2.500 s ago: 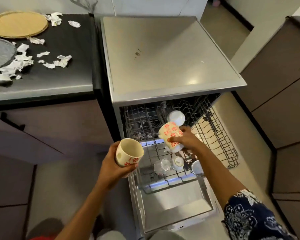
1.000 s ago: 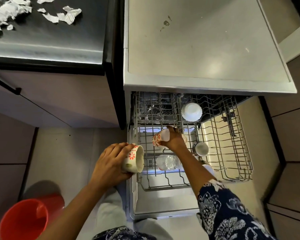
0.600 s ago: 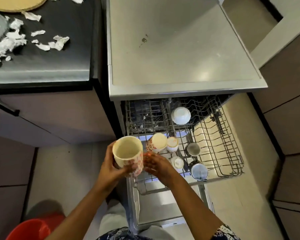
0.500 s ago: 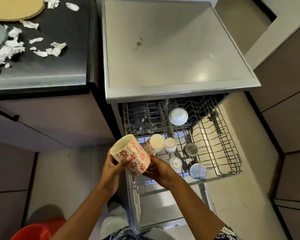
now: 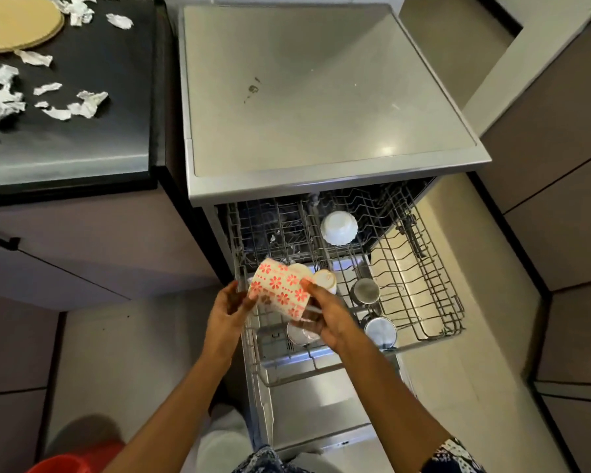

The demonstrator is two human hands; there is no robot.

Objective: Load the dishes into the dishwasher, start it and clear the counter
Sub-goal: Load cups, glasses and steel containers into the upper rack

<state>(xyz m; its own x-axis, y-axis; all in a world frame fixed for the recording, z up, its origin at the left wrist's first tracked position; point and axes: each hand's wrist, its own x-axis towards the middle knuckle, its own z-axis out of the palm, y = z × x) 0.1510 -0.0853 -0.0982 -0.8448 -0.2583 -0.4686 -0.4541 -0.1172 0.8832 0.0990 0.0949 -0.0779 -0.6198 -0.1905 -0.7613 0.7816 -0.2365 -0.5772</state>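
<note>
Cup point(image 5: 280, 291) with red flowers hung tilted above the upper rack point(image 5: 434, 302), gripped between left hand point(image 5: 227, 310) and right hand point(image 5: 330, 317). Probably ceramic (stiff, breakable, perhaps slippery), so its body seemed the safest hold.

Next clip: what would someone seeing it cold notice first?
First, the cream mug with red flower print, held between the left hand and right hand over the pulled-out wire dishwasher rack. Next, the torn white paper scraps strewn on the dark counter at upper left, and the upturned white bowl at the rack's back.
</note>
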